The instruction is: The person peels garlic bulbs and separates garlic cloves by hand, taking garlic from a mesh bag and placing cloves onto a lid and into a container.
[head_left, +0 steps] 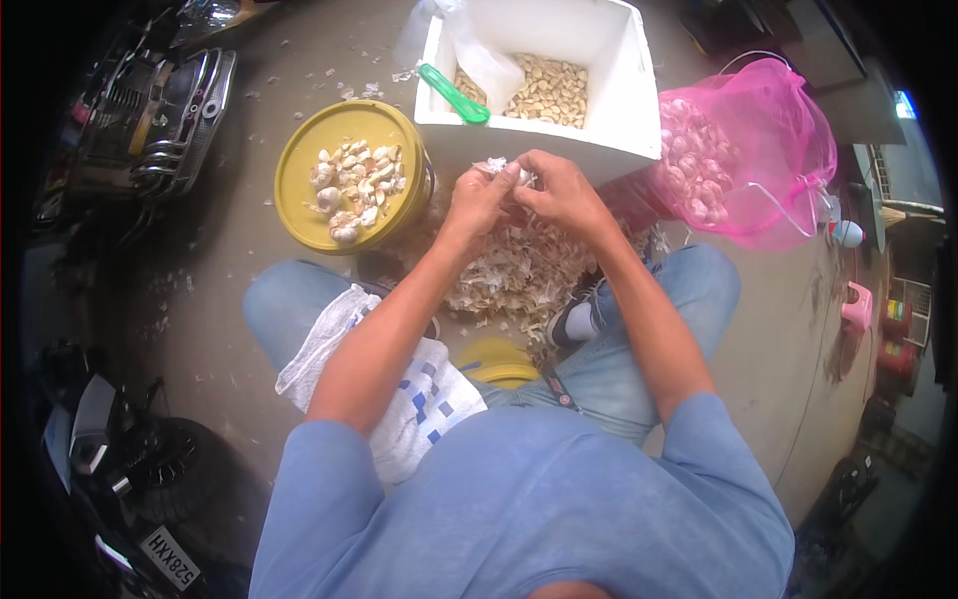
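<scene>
My left hand [477, 207] and my right hand [567, 197] meet in front of the white foam box [539, 145], with fingers pinched round a garlic bulb [526, 180] that they partly cover. Papery skin shows at the fingertips. Peeled cloves [549, 90] lie inside the box, beside a clear plastic bag [479, 60]. A green plastic tool [454, 95] rests across the box's near left rim. Left of my hands, whole bulbs and loose cloves [364, 180] sit on a yellow lid [299, 215]. Beneath my hands is a heap of garlic skins [524, 265].
A pink mesh bag [788, 150] of garlic bulbs stands right of the box. A white and blue cloth [424, 399] lies over my left thigh. Motorbike parts [170, 449] are at lower left, with a metal rack [185, 125] above. A pink stool [856, 306] stands far right.
</scene>
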{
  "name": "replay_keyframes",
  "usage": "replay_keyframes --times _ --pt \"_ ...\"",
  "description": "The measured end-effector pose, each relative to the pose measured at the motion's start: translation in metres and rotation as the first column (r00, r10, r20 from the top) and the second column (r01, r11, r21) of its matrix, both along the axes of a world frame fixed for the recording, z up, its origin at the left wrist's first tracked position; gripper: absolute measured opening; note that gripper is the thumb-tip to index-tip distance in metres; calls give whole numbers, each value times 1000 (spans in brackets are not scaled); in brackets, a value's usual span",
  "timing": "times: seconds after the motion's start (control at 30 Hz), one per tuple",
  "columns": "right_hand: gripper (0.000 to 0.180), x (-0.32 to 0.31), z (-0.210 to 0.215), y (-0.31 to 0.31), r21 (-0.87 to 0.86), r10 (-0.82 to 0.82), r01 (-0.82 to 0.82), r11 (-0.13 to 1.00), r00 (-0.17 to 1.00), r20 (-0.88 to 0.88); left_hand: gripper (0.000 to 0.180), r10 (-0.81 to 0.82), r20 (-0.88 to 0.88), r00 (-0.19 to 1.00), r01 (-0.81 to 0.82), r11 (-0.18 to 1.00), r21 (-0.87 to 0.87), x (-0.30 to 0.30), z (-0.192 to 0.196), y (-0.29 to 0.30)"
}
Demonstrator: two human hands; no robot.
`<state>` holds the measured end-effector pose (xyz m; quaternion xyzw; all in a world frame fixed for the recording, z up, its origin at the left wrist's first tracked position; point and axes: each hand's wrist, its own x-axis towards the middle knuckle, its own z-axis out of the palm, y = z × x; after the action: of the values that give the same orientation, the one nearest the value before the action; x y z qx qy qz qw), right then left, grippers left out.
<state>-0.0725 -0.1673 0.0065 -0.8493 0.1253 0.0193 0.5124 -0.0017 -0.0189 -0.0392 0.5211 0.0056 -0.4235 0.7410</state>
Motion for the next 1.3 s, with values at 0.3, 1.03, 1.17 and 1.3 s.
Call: replay_keyframes --times 0.3,1.03,1.17,1.3 --pt "28 -6 -10 22 -167 111 -73 983 967 229 19 63 -106 992 -62 998 13 0 6 3" --pt "34 -2 -25 9 357 -29 4 934 997 66 31 120 -39 992 -118 992 52 5 -1 3" --pt "30 -3 -28 -1 -87 3 14 996 981 195 30 82 -2 997 -82 996 38 1 5 0" --pt "30 -2 -10 7 28 -20 22 999 997 -80 28 -22 219 975 0 995 103 -2 -5 -4"
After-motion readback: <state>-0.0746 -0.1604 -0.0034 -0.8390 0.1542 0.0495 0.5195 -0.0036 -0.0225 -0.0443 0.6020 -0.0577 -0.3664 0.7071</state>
